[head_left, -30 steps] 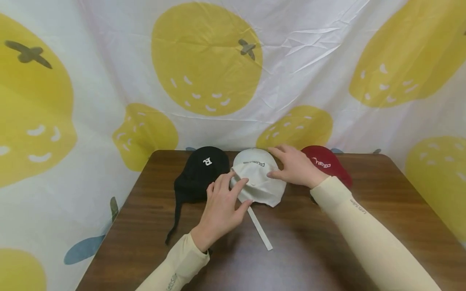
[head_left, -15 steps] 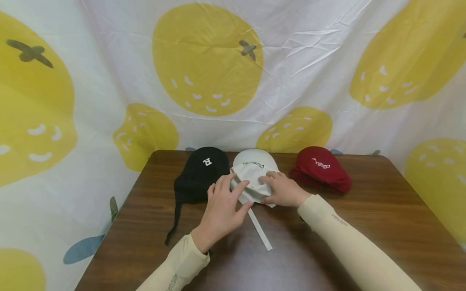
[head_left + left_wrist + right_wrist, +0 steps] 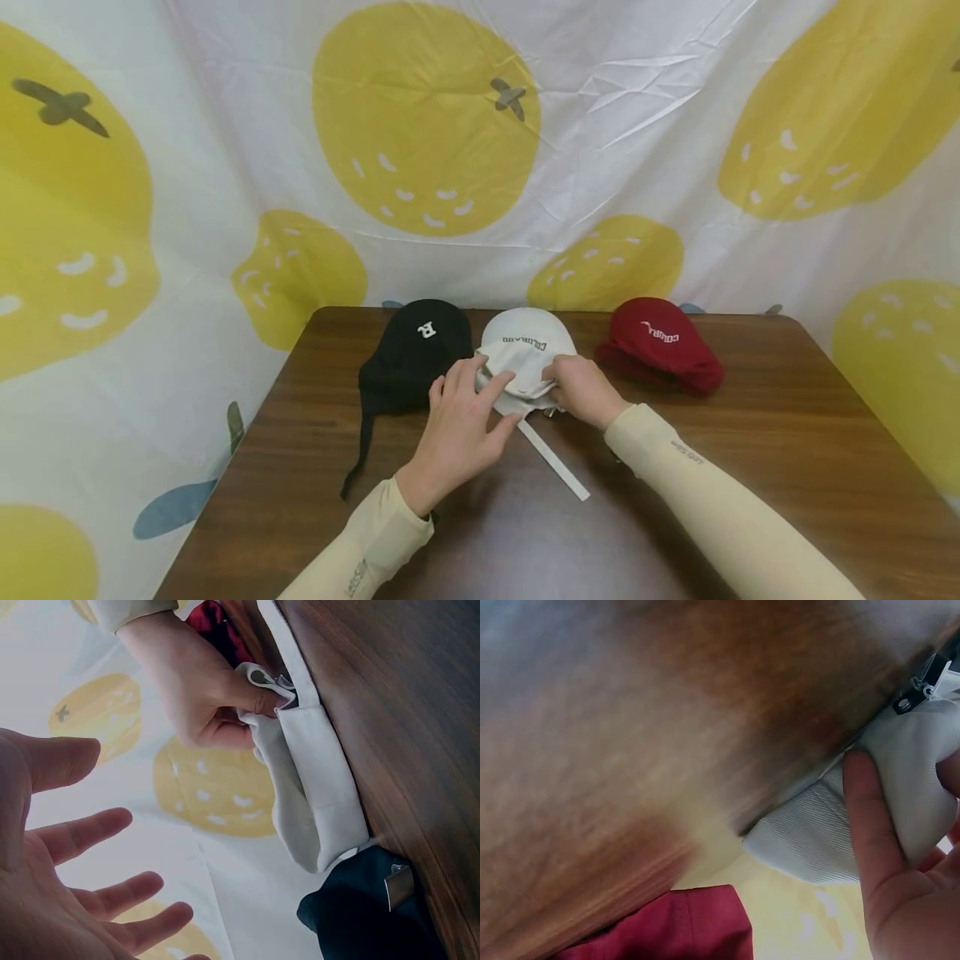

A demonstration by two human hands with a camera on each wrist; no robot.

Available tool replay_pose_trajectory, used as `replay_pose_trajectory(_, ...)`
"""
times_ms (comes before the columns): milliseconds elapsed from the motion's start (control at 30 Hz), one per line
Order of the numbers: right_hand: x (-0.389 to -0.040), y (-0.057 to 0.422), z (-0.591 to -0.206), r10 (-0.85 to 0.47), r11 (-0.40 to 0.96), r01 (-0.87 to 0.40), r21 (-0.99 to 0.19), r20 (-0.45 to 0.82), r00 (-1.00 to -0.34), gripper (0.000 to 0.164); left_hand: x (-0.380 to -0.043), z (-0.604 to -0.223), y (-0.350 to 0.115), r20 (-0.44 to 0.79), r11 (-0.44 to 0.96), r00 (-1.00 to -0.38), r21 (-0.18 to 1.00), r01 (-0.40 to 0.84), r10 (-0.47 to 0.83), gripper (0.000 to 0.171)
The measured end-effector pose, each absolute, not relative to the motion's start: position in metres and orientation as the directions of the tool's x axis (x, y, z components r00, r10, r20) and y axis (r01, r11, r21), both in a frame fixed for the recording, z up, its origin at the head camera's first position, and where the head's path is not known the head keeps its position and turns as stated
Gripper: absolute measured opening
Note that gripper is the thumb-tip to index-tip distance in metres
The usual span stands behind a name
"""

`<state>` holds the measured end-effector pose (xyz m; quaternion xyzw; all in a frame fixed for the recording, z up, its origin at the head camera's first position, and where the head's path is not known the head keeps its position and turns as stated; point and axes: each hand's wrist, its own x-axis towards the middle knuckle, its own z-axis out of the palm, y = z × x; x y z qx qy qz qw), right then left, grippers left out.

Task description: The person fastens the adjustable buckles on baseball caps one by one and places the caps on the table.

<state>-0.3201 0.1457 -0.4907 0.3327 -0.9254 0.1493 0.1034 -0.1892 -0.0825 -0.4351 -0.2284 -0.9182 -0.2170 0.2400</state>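
Observation:
A white baseball cap (image 3: 525, 327) lettered COLORADO rests on the table between two others, its back facing me. Its long white strap (image 3: 555, 461) trails toward the front. My right hand (image 3: 588, 387) pinches the fabric at the cap's right rear edge; the left wrist view shows thumb and fingers of that right hand (image 3: 202, 690) closed on the folded edge. A metal buckle (image 3: 922, 686) shows beside the right hand (image 3: 900, 892) in the right wrist view. My left hand (image 3: 461, 425) hovers at the cap's left, fingers spread, holding nothing.
A black cap (image 3: 420, 358) with a white R and dangling strap sits to the left, a dark red cap (image 3: 660, 346) to the right. The brown wooden table (image 3: 750, 467) meets a white cloth backdrop (image 3: 615, 100) with yellow fruit prints.
My right hand has come down from beside the white cap's crown and taken hold of its rear edge. The loose strap has swung right. My left hand has stayed nearly still.

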Motion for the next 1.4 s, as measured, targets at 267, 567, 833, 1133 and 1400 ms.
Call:
replay_pose_trajectory(267,-0.322,0.149,-0.487,-0.569,0.727,-0.65,-0.221,0.336,-0.751,0.025,-0.189,-0.434,-0.083,0.545,0.811,-0.778,0.273,0.518,0.313,0.044)
replay_pose_trajectory(567,-0.322,0.146,-0.467,-0.487,0.746,-0.606,-0.276,0.394,-0.779,0.017,-0.189,-0.433,-0.082,0.535,0.812,-0.782,0.271,0.517,0.319,0.046)
replay_pose_trajectory(833,-0.325,0.146,-0.452,-0.411,0.778,-0.571,-0.263,0.473,-0.779,0.016,-0.189,-0.434,-0.082,0.544,0.813,-0.776,0.263,0.519,0.32,0.045)
replay_pose_trajectory(1133,-0.325,0.15,-0.437,-0.371,0.829,-0.529,-0.182,0.528,-0.764,0.018,-0.19,-0.434,-0.081,0.53,0.82,-0.782,0.252,0.514,0.327,0.044)
replay_pose_trajectory(1400,-0.326,0.151,-0.424,-0.336,0.843,-0.519,-0.145,0.612,-0.716,0.018,-0.191,-0.434,-0.081,0.528,0.811,-0.783,0.268,0.52,0.328,0.044)
